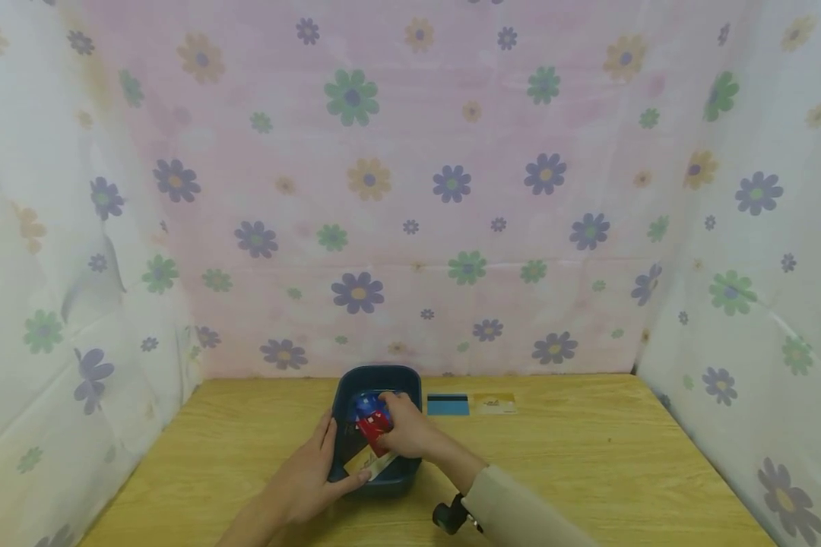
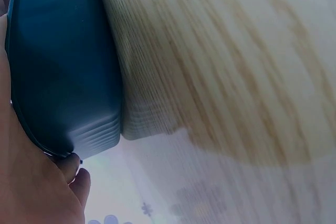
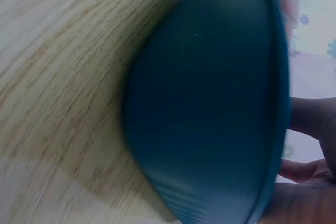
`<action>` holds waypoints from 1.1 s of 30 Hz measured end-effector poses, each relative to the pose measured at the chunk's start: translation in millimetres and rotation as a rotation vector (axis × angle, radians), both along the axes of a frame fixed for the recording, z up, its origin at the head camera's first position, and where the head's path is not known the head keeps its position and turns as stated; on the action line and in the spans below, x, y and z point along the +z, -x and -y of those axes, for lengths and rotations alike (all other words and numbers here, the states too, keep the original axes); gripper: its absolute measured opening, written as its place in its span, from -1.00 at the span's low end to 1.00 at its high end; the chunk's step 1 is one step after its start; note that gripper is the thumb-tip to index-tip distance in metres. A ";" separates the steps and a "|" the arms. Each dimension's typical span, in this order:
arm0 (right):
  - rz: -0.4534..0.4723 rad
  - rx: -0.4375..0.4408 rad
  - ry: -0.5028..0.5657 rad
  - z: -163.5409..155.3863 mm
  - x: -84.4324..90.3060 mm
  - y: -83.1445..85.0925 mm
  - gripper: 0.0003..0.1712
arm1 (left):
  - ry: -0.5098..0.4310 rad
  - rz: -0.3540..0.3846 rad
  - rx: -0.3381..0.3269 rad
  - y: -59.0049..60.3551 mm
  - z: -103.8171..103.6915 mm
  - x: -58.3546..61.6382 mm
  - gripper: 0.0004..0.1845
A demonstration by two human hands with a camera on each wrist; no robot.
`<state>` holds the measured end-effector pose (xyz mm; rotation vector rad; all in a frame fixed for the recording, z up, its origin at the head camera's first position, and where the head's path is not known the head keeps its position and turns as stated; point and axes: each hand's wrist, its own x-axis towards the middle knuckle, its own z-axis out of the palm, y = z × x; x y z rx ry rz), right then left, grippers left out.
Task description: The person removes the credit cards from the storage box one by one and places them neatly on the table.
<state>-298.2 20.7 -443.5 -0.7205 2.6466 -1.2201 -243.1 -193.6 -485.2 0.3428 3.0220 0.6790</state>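
A dark teal plastic bin (image 1: pixel 410 480) stands on the table, its outer wall filling much of both wrist views. My left hand (image 1: pixel 299 477) grips it at the near left, thumb over the rim and fingers along the left side. Inside lie a blue card (image 1: pixel 365 403), a red card (image 1: pixel 372 427) and a gold card (image 1: pixel 364 460). Reaching in over the right rim, my right hand (image 1: pixel 409 431) holds the red card, its thumb at that card's edge and its fingers by the blue one. The right wrist view shows its fingers (image 3: pixel 300 170) bent over the rim, their tips hidden.
On the table right of the bin, a light blue card (image 1: pixel 448 404) with a black stripe lies beside a gold-and-white card (image 1: pixel 496 403). A small black device (image 1: pixel 449 516) sits at my right wrist. Flower-patterned cloth (image 1: pixel 410 228) encloses the back and sides.
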 end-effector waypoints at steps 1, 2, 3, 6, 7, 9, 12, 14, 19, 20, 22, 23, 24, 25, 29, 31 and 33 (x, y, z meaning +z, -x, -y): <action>-0.006 -0.005 -0.018 2.1 -0.5 1.5 -0.17 | 0.000 0.001 0.001 0.2 -0.2 0.1 0.31; -0.012 -0.009 -0.037 4.1 -1.4 3.3 -0.16 | -0.002 0.004 0.002 0.5 -0.3 0.2 0.31; -0.020 -0.011 -0.058 6.0 -2.4 5.3 -0.15 | -0.003 0.004 0.003 0.8 -0.4 0.5 0.31; -0.037 -0.014 -0.096 11.5 -5.1 11.0 -0.14 | -0.006 0.007 0.007 0.4 -0.3 1.2 0.31; -0.039 -0.017 -0.109 13.1 -5.8 13.0 -0.15 | -0.009 0.008 0.007 0.4 -0.3 1.6 0.31; -0.049 -0.021 -0.145 16.2 -6.9 16.9 -0.16 | -0.014 0.007 0.005 0.6 -0.1 2.1 0.31; -0.053 -0.025 -0.222 20.4 -8.2 22.0 -0.18 | -0.017 0.008 -0.004 0.9 0.3 1.7 0.30; -0.058 -0.018 -0.279 23.0 -7.9 24.8 -0.19 | -0.015 0.006 -0.009 0.8 0.7 0.8 0.30; -0.068 0.007 -0.408 28.0 -8.5 30.6 -0.20 | -0.012 0.006 -0.019 0.0 1.3 -1.6 0.30; -0.062 0.011 -0.427 28.8 -9.1 32.0 -0.21 | -0.013 0.007 -0.019 -0.1 1.5 -1.9 0.30; -0.045 0.017 -0.455 29.9 -9.3 34.1 -0.22 | -0.012 0.009 -0.021 -0.2 1.7 -2.0 0.30; -0.035 0.018 -0.468 30.3 -9.1 35.0 -0.23 | -0.010 0.007 -0.022 0.0 1.8 -1.8 0.30; -0.024 0.018 -0.477 30.8 -9.3 36.2 -0.23 | -0.010 0.006 -0.023 0.2 2.0 -1.5 0.30; -0.013 0.019 -0.487 31.0 -9.1 37.4 -0.24 | -0.009 0.005 -0.022 0.4 2.0 -1.1 0.30; 0.012 0.031 -0.518 31.3 -7.6 40.8 -0.26 | -0.006 0.000 -0.021 0.7 1.6 0.0 0.29; 0.017 0.042 -0.543 31.3 -8.4 43.2 -0.26 | -0.006 0.005 -0.019 0.4 1.4 -0.4 0.30; 0.023 0.043 -0.554 30.8 -8.4 44.5 -0.27 | -0.008 0.010 -0.018 0.2 0.9 -1.3 0.30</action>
